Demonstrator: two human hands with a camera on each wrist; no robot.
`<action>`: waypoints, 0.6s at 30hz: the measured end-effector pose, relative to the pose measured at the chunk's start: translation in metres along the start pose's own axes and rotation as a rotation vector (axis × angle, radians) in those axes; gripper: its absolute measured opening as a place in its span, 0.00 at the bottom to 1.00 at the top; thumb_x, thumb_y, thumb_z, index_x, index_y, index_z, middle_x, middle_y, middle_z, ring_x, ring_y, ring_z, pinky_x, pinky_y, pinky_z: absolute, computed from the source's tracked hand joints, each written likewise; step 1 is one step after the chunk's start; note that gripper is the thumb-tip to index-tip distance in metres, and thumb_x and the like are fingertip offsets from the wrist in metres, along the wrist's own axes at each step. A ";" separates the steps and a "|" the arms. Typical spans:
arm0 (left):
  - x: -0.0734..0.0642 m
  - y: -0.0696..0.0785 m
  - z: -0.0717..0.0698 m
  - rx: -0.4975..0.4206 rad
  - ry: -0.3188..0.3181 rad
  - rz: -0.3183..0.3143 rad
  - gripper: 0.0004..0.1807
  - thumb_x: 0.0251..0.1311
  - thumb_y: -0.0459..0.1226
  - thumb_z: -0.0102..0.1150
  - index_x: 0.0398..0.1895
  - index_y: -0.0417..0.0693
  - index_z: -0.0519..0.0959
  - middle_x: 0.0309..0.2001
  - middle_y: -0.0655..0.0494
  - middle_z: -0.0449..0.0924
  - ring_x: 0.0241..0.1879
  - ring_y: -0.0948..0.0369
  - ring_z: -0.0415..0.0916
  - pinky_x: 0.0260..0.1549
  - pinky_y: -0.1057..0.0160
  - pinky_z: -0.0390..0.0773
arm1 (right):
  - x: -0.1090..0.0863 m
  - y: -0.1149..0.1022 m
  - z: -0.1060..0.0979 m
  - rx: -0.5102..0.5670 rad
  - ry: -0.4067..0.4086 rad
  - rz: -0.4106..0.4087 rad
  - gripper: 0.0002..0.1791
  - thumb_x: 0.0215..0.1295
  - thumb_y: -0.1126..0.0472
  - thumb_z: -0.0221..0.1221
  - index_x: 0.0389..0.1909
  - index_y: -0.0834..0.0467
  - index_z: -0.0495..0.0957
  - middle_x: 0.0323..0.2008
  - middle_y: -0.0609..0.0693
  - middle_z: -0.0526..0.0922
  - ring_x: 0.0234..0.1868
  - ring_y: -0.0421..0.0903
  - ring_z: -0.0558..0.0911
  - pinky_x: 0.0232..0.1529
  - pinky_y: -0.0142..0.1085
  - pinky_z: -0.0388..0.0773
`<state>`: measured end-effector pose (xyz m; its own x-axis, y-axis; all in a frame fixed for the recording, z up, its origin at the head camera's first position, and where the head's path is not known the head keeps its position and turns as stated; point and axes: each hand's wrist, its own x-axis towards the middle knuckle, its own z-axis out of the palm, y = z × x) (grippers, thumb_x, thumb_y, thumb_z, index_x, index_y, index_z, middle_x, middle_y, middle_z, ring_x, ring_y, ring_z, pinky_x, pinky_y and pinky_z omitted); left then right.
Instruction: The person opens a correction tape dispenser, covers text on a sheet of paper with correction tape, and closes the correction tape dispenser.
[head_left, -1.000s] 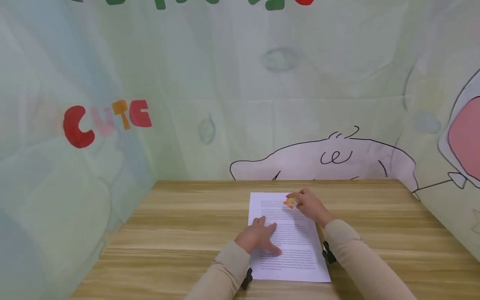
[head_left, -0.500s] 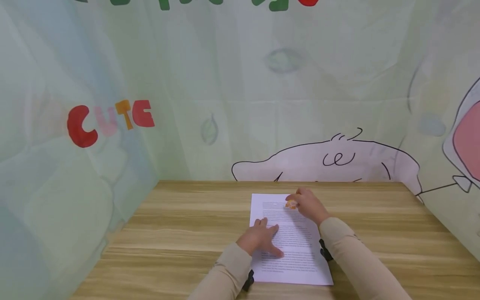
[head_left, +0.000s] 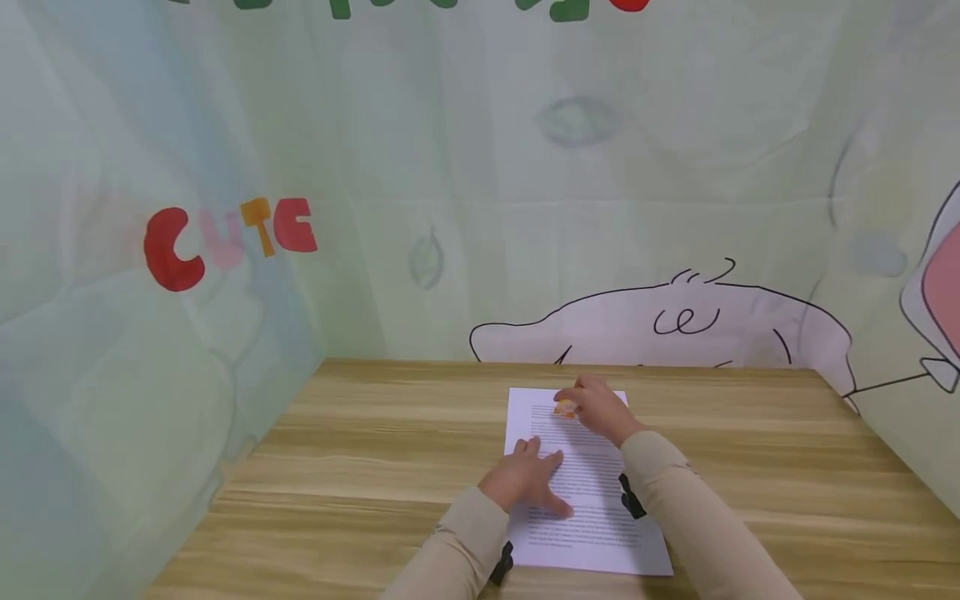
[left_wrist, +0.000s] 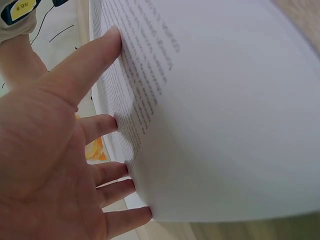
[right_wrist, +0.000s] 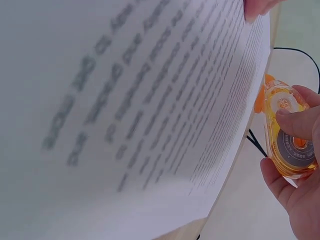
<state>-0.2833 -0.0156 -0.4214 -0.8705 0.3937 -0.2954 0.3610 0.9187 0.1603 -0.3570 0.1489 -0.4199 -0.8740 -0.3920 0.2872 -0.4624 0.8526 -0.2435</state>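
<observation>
A printed sheet of white paper (head_left: 592, 533) lies on the wooden table. Near its top, my right hand (head_left: 602, 413) grips a correction tape (head_left: 564, 409) with a clear orange-yellow case. In the right wrist view, the thumb presses on the side of the correction tape (right_wrist: 292, 159), and its orange tip end points toward the sheet. My left hand (head_left: 525, 480) rests on the left half of the page, fingers spread and fingertips touching the paper. The left wrist view shows the spread fingers (left_wrist: 95, 60) along the printed lines, with part of the orange case behind them.
The wooden table (head_left: 375, 467) stretches to both sides of the sheet. Behind it hangs a pale printed backdrop (head_left: 480, 208) with a cartoon figure and coloured letters. A dark band (head_left: 632, 497) shows at the right wrist.
My right hand has moved left across the upper printed lines with the correction tape. The left hand keeps its place on the sheet. The whole head view has shifted slightly.
</observation>
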 end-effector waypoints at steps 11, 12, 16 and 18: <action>-0.011 0.004 -0.005 -0.024 0.012 0.001 0.45 0.42 0.61 0.65 0.67 0.62 0.62 0.70 0.46 0.52 0.68 0.51 0.52 0.60 0.49 0.64 | 0.010 -0.011 0.011 0.021 -0.025 -0.008 0.23 0.57 0.75 0.55 0.46 0.47 0.80 0.40 0.52 0.74 0.44 0.50 0.74 0.43 0.45 0.75; -0.011 0.005 -0.005 -0.023 0.014 0.002 0.45 0.42 0.61 0.64 0.66 0.62 0.62 0.70 0.46 0.53 0.68 0.51 0.52 0.60 0.49 0.64 | 0.010 -0.012 0.012 0.020 -0.017 -0.025 0.22 0.56 0.75 0.55 0.45 0.48 0.80 0.39 0.52 0.74 0.43 0.50 0.74 0.42 0.44 0.75; -0.010 0.005 -0.005 -0.014 0.014 0.001 0.45 0.42 0.61 0.64 0.66 0.62 0.63 0.70 0.46 0.53 0.68 0.51 0.52 0.60 0.49 0.64 | 0.012 -0.015 0.015 0.006 0.012 -0.077 0.22 0.55 0.76 0.55 0.43 0.49 0.81 0.37 0.52 0.73 0.41 0.49 0.73 0.41 0.43 0.74; -0.009 0.005 -0.004 -0.007 0.010 0.001 0.45 0.42 0.62 0.64 0.66 0.62 0.62 0.70 0.46 0.53 0.68 0.51 0.52 0.60 0.49 0.64 | 0.014 -0.017 0.015 0.007 0.007 -0.071 0.21 0.55 0.76 0.55 0.43 0.49 0.81 0.37 0.52 0.73 0.41 0.49 0.73 0.41 0.43 0.74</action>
<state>-0.2750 -0.0146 -0.4141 -0.8734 0.3944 -0.2857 0.3597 0.9179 0.1674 -0.3637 0.1241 -0.4258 -0.8378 -0.4493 0.3101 -0.5244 0.8202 -0.2286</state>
